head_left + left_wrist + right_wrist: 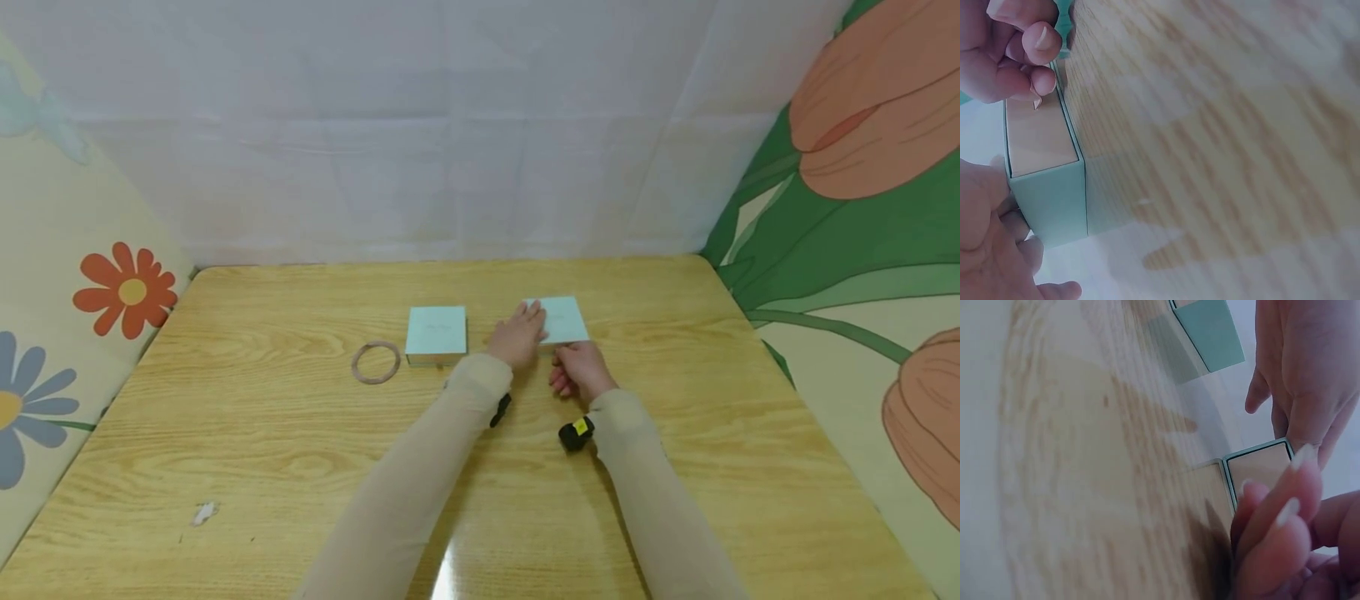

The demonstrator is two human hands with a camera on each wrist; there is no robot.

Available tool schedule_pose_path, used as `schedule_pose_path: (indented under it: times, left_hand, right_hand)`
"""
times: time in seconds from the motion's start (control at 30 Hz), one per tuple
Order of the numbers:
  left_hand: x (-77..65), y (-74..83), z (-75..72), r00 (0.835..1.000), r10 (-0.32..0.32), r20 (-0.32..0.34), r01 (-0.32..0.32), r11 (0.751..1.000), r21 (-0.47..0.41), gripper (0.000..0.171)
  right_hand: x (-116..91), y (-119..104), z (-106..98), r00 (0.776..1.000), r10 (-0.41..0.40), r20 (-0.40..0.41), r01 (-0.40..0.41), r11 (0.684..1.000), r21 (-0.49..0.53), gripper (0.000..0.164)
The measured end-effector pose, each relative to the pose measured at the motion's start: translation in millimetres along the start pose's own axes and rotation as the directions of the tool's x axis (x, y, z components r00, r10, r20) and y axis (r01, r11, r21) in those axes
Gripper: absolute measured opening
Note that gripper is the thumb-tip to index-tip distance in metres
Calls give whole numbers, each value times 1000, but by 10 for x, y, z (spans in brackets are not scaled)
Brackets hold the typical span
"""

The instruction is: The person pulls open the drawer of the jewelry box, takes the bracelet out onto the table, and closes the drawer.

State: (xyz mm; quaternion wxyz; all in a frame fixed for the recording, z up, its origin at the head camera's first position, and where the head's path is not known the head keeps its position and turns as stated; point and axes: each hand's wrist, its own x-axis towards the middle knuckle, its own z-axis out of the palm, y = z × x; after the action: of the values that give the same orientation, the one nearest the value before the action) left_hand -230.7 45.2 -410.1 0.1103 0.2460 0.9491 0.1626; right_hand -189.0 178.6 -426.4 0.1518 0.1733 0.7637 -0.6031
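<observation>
A pale teal drawer box lies at the right of the middle of the table. My left hand rests on its left part, fingers stretched over the top and along the side. At the near side, my right hand has its fingers curled at the beige drawer front. They pinch a small pull tab, which is mostly hidden behind the fingertips. The drawer front sits level with the box's teal edges. Left of my left hand stands a second teal box, untouched.
A thin pinkish-brown ring lies flat left of the second box. The wooden table has a worn white patch near the front left. A white cloth hangs behind, with flower-painted panels at both sides.
</observation>
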Motion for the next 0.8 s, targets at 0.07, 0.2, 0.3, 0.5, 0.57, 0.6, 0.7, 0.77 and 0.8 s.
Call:
schedule_pose_path:
  times: [0.07, 0.2, 0.3, 0.5, 0.57, 0.6, 0.7, 0.77, 0.8]
  left_hand:
    - [1, -8, 2, 1000, -2, -3, 2, 1000, 8, 50]
    - [-13, -10, -10, 1000, -9, 4, 9, 1000, 11, 50]
    - [-26, 4, -25, 1000, -15, 17, 15, 1000, 6, 50]
    - [19, 19, 30, 999, -31, 18, 30, 999, 21, 51]
    - [23, 24, 35, 999, -30, 12, 30, 999, 28, 51]
    - [25, 24, 36, 1000, -28, 5, 27, 999, 36, 50]
    - [18, 26, 24, 1000, -24, -2, 24, 999, 48, 50]
    - [8, 29, 12, 1000, -27, 1, 27, 998, 48, 50]
    - [6, 29, 9, 1000, -29, 3, 29, 998, 47, 50]
  right_hand:
    - [-3, -7, -1, 1000, 3, 1, -3, 1000, -12, 22]
    - [-8, -6, -8, 1000, 6, 6, -6, 999, -41, 22]
    - [-12, 7, -19, 1000, 11, 14, -10, 998, -63, 23]
    - [-32, 41, -45, 1000, 8, 23, -6, 997, -77, 23]
    - [-42, 41, -52, 1000, 6, 21, -5, 997, -83, 23]
    - [-42, 42, -55, 1000, 8, 24, -6, 996, -88, 24]
    - [-52, 38, -55, 1000, 4, 27, -2, 995, -99, 25]
    - [-61, 39, -50, 1000, 5, 30, -2, 995, -99, 26]
    - [-66, 41, -46, 1000, 4, 31, -1, 995, -97, 26]
